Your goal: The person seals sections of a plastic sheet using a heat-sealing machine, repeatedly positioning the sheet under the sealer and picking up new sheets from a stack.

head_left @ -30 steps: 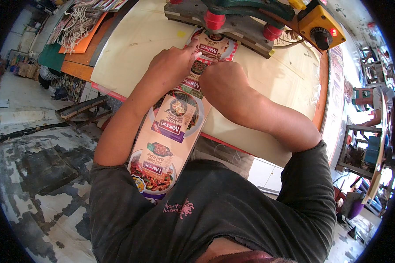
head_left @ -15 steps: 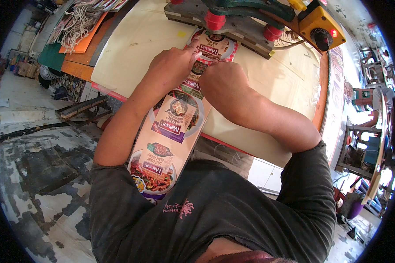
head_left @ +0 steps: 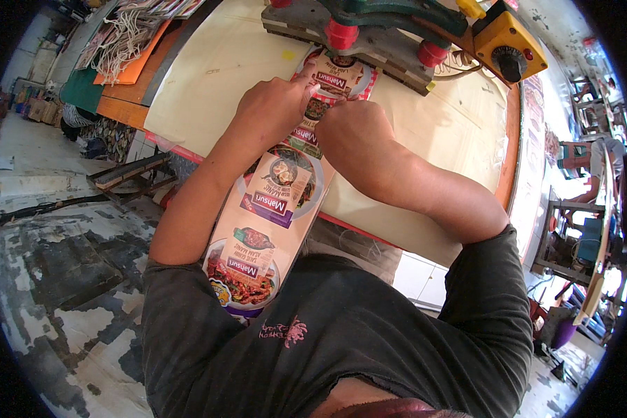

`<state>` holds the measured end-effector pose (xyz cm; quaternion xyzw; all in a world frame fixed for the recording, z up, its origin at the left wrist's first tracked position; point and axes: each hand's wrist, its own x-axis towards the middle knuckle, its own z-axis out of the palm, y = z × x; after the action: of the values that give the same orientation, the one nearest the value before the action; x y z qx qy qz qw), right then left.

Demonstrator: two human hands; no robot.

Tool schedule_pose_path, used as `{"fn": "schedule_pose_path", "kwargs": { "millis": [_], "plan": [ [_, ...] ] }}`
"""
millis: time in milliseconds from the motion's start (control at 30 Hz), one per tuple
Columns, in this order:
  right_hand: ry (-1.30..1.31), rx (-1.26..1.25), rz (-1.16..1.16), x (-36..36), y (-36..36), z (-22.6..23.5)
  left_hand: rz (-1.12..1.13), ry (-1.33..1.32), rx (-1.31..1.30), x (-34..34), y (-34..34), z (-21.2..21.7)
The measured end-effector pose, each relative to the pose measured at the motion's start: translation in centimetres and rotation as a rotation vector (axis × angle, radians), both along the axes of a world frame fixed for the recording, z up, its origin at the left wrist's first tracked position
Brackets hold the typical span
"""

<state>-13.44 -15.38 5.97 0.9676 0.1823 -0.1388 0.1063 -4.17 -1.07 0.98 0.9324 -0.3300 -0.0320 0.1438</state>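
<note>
A long printed strip (head_left: 268, 244) with pictures of food dishes runs from my chest across the table edge. Its far end goes in under the grey bar (head_left: 390, 59) of a bench press that looks like a heat sealer. My left hand (head_left: 275, 104) grips the strip's left edge just short of the bar, fingers closed and thumb on top. Opposite it, my right hand (head_left: 355, 129) is curled closed on the strip's right edge. The fingertips of both hands nearly meet, and part of the strip is hidden beneath them.
A yellow control box (head_left: 512, 49) with a black dial stands at the far right of the press. Beneath lies a cream-covered table (head_left: 439, 153). Bundled papers with white cords (head_left: 125, 45) lie far left. At the right edge a person (head_left: 602, 164) is near a bench.
The red light on the yellow control box has gone from lit to dark. My hands and the strip have hardly moved.
</note>
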Motion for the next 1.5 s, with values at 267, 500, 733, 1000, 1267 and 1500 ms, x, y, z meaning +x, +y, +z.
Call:
{"fn": "schedule_pose_path", "kwargs": {
  "millis": [267,500,733,1000,1267,1500],
  "plan": [
    [0.015,0.002,-0.012,0.1,0.1,0.1,0.001,-0.017,0.044,-0.3,-0.1,0.6],
    [0.022,0.016,-0.025,0.2,0.1,-0.1,0.022,-0.047,0.080,-0.6,-0.2,0.7],
    [-0.082,0.008,0.048,-0.2,-0.3,-0.5,0.026,-0.057,0.099,-0.6,-0.2,0.6],
    [-0.004,0.017,0.004,0.0,0.1,0.2,0.030,-0.093,0.041,-0.5,0.1,0.0],
    [-0.103,0.039,-0.004,-0.1,-0.1,-1.0,0.043,-0.105,0.076,-0.7,-0.1,0.3],
    [-0.049,0.004,0.003,-0.1,0.2,-0.1,0.036,-0.172,-0.081,-0.4,0.8,-1.0]
  ]
}}
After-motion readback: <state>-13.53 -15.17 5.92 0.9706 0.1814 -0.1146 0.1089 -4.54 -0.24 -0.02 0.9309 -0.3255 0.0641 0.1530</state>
